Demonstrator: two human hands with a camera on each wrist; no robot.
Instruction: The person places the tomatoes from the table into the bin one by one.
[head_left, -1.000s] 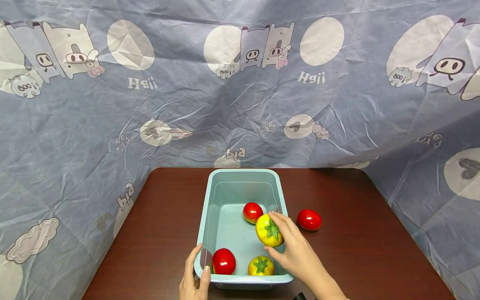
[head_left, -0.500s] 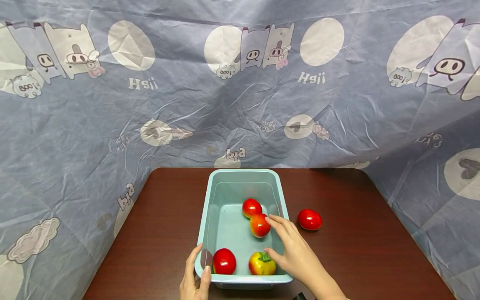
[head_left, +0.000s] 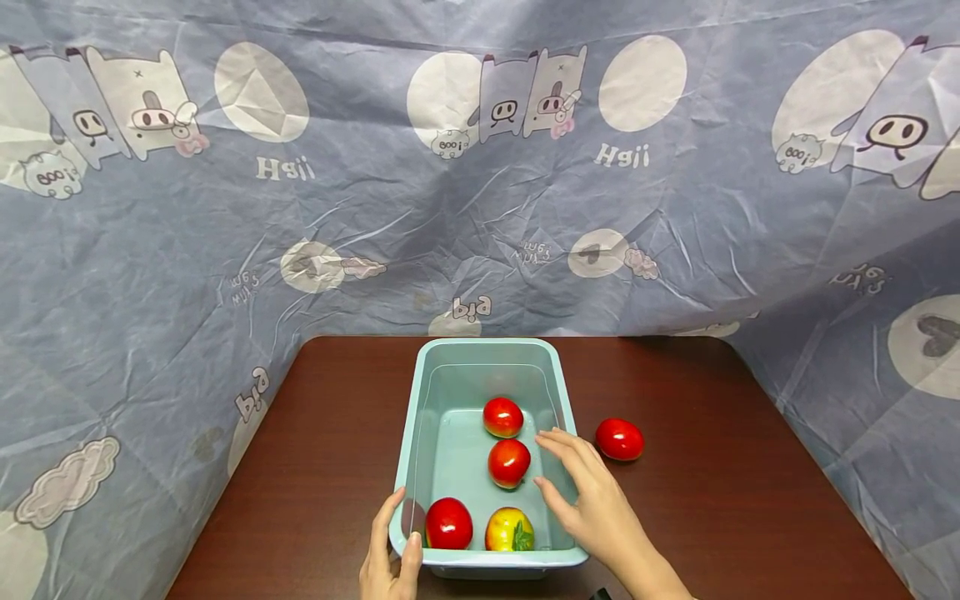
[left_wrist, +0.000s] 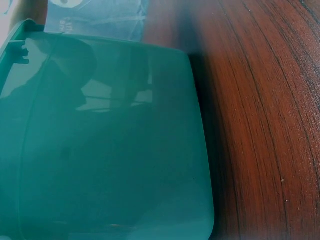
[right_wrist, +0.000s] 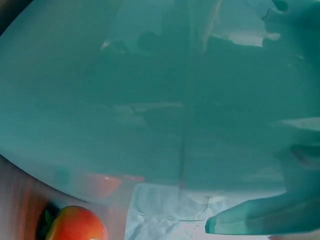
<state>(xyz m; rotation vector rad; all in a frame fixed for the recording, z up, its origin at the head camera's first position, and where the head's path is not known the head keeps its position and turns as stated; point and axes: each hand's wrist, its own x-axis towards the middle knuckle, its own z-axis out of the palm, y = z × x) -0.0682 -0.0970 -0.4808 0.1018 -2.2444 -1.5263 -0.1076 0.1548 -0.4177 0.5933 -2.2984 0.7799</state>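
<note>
In the head view a light blue-green plastic bin (head_left: 411,433) stands on the table. My left hand (head_left: 386,554) holds its near left corner, fingers on the left rim and thumb at the front. Inside lie a red tomato (head_left: 503,417) further back, another red tomato (head_left: 509,463) in the middle, a large red tomato (head_left: 448,523) near left and a yellow-red tomato (head_left: 507,530) with a green leafy top at the front. My right hand (head_left: 596,500) hovers over the right rim, fingers spread and holding nothing. In the left wrist view the bin's wall (left_wrist: 110,150) hides the left hand.
One red tomato (head_left: 619,439) lies on the dark brown table (head_left: 697,500) right of the bin; a tomato (right_wrist: 77,225) also shows beside the bin in the right wrist view. A grey-blue printed cloth (head_left: 480,208) hangs behind and at both sides.
My right hand has let go of a tomato, which dropped into the bin and rolled to the middle, red side up. The yellow-red tomato in front turned and shifted left. The left hand stayed put.
</note>
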